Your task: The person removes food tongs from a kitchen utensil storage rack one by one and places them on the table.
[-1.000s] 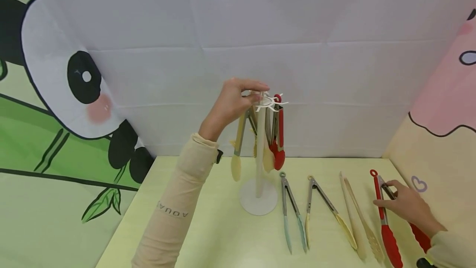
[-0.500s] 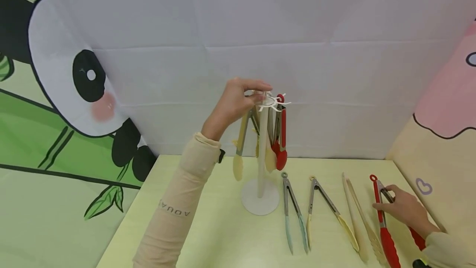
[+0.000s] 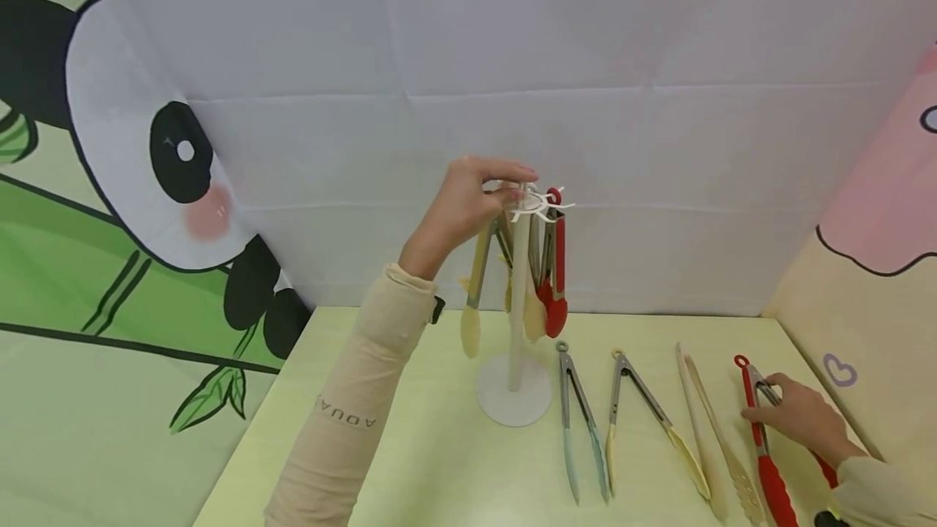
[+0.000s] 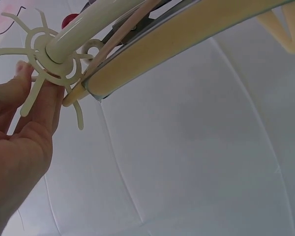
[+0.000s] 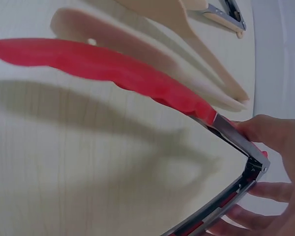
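Note:
At the top of a white hanging rack, my left hand pinches the ring of hooks between thumb and fingers. Several tongs hang from it, including red tongs on the right side and cream-tipped tongs on the left. Far to the right, my right hand grips a pair of spread red tongs near the hinge, thumb on one arm and fingers on the other. Their shadow lies apart from them on the table, so they appear raised. My palm hides part of the second arm.
On the pale yellow table lie blue-tipped tongs, yellow-tipped tongs and cream-coloured tongs, between the rack and my right hand. A whitish cloth wall stands behind the table, and a printed side wall borders it on the right.
The view has shifted slightly. My right hand and the red tongs have moved a little towards me. My left hand keeps its hold on the rack's top.

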Available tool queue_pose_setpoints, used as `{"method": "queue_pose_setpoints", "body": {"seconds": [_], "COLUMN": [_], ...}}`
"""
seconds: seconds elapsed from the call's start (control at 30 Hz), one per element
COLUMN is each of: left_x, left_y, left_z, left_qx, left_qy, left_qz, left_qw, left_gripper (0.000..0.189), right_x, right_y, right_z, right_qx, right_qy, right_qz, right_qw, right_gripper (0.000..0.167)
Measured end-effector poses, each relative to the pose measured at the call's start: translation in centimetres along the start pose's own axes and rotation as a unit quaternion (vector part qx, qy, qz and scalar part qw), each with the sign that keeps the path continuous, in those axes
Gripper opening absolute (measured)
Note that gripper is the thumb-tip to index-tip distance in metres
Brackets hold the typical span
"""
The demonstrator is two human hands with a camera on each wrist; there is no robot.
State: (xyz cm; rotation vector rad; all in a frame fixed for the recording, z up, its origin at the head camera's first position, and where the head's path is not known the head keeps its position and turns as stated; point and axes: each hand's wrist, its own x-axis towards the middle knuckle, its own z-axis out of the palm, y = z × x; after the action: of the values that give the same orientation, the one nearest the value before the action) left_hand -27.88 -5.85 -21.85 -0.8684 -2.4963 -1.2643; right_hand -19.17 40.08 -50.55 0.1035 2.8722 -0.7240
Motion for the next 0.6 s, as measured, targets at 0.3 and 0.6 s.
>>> {"method": "queue_pose_setpoints", "body": {"seconds": [0.3, 0.6], "left_x": [0.0, -0.3], "left_y": [0.0, -0.2], "left_z": [0.1, 0.1], "left_qx": [-0.003, -0.008], "left_qy": [-0.001, 0.002], "left_qz": [0.004, 0.019], "left_qw": [1.0000, 0.9998], "left_gripper": [0.025, 0.025], "right_x": [0.4, 0.4], "right_y": [1.8, 2.0], "right_z": [1.0, 1.6], "right_qx": [-0.005, -0.019], "right_qy": [-0.021, -0.029], "right_qz": [0.020, 0.029], "right_qw": [0.9996, 0.9990], "right_gripper": [0.085, 0.090]}}
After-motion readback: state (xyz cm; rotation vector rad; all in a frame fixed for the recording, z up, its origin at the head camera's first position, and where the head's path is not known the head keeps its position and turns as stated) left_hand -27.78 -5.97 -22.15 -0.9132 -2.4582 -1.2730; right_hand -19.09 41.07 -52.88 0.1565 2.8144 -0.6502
